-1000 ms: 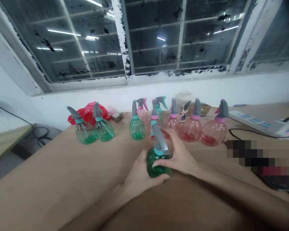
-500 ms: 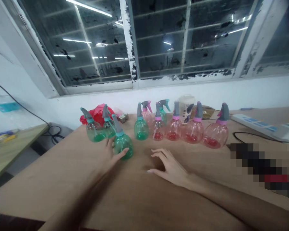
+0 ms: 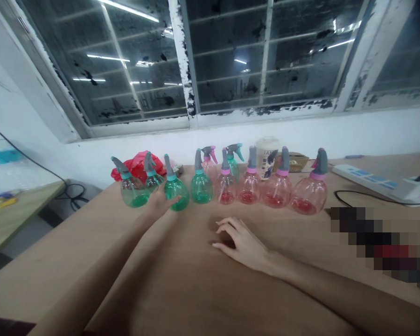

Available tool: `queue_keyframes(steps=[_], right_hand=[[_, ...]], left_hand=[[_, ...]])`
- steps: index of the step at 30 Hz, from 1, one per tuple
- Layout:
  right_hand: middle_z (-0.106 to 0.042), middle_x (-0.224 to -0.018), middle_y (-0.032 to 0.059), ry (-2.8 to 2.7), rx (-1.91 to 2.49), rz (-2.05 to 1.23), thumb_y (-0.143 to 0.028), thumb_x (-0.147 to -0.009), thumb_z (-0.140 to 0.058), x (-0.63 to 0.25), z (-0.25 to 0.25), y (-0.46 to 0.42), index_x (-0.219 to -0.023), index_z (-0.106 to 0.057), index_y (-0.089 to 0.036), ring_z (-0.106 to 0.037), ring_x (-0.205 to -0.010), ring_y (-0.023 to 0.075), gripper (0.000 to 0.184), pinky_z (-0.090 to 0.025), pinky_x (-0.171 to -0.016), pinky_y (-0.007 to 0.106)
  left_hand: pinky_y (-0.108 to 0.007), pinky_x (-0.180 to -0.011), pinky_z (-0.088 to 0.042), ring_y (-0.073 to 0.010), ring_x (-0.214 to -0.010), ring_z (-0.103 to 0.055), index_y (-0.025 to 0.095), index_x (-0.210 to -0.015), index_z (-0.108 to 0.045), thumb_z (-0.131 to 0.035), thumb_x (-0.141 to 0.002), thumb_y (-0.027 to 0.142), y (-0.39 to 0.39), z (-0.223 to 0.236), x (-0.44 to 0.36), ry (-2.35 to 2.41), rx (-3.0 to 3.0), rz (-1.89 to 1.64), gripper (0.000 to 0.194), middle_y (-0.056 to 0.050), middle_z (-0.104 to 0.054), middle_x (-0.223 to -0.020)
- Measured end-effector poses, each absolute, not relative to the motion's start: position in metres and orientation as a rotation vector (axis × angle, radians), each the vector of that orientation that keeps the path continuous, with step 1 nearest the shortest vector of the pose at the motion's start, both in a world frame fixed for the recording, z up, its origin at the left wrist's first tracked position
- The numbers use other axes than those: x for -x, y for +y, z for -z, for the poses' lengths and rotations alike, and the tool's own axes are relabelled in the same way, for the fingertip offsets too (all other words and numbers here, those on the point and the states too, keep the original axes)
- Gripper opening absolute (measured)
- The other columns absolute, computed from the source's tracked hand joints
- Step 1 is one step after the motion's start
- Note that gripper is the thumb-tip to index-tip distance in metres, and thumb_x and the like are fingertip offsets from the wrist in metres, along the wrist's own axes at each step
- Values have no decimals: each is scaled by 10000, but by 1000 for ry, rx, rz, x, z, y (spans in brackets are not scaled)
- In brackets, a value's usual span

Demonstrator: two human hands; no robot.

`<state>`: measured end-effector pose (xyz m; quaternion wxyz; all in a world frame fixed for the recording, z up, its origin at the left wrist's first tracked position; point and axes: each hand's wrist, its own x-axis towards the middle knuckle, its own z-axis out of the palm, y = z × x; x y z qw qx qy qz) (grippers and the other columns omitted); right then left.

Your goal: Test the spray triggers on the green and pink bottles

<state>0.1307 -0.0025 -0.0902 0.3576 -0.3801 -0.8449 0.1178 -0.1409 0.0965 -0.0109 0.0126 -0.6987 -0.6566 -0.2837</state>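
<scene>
My left hand point(image 3: 160, 201) is wrapped round the left side of a green spray bottle point(image 3: 178, 191) with a grey trigger head, its thumb across the front. Left of it are two more green spray bottles, the outer one point(image 3: 131, 191) and one partly behind my hand point(image 3: 153, 178). Another green spray bottle point(image 3: 201, 187) stands just to the right. Pink spray bottles with red liquid continue the row, from the nearest point(image 3: 226, 189) to the rightmost one point(image 3: 308, 193). My right hand point(image 3: 241, 243) rests on the table, fingers curved and apart, holding nothing.
Behind the row stand a pink-headed sprayer point(image 3: 209, 163), a green-headed sprayer point(image 3: 234, 163) and a printed cup point(image 3: 267, 161). A red plastic bag point(image 3: 140, 165) lies at the back left. A white power strip point(image 3: 367, 179) with a black cable lies at the right.
My left hand has moved the green spray bottle away from me, back into line with the others, and it stands more upright. My right hand has hardly moved.
</scene>
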Motion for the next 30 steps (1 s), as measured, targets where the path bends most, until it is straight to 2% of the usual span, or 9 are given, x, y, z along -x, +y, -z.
queue_keyframes(steps=[5,12,17,21,30], right_hand=[[-598,-1084,69,-2206,992,-278,-271,-830,-625,-131,88,-3,-978,-545,-199,-576,-1048,221,183,-448,-929,428],[-607,-1082,65,-2221,1014,-287,-242,-823,-626,-132,86,-4,-971,-550,-209,-579,-1058,230,169,-448,-937,442],[-602,-1074,63,-2225,1017,-283,-244,-822,-624,-132,87,-4,-968,-552,-213,-583,-1048,226,166,-465,-915,420],[-594,-1080,70,-2226,1018,-271,-257,-836,-605,-132,90,-3,-976,-543,-208,-580,-1042,228,161,-461,-918,431],[-595,-1076,63,-2221,1042,-289,-257,-848,-588,-131,90,-5,-967,-534,-219,-585,-1018,229,137,-471,-899,437]], left_hand=[[-388,-933,-443,-318,-1097,-575,98,-1248,-469,-641,-688,422,114,9,137,-2085,2187,844,670,-158,-611,-1158],[-419,-998,-397,-336,-1188,-505,68,-1279,-442,-660,-683,395,132,17,130,-2065,2113,928,713,-195,-567,-1204],[-415,-979,-428,-309,-1142,-544,69,-1300,-407,-625,-748,355,131,27,127,-1995,2057,1064,658,-198,-537,-1243],[-412,-958,-446,-292,-1177,-501,119,-1293,-416,-601,-777,324,117,36,128,-1884,2027,1143,585,-168,-513,-1226],[-381,-797,-525,-241,-968,-589,146,-1179,-450,-474,-853,430,104,59,162,-1808,1936,1231,433,-124,-495,-1105]])
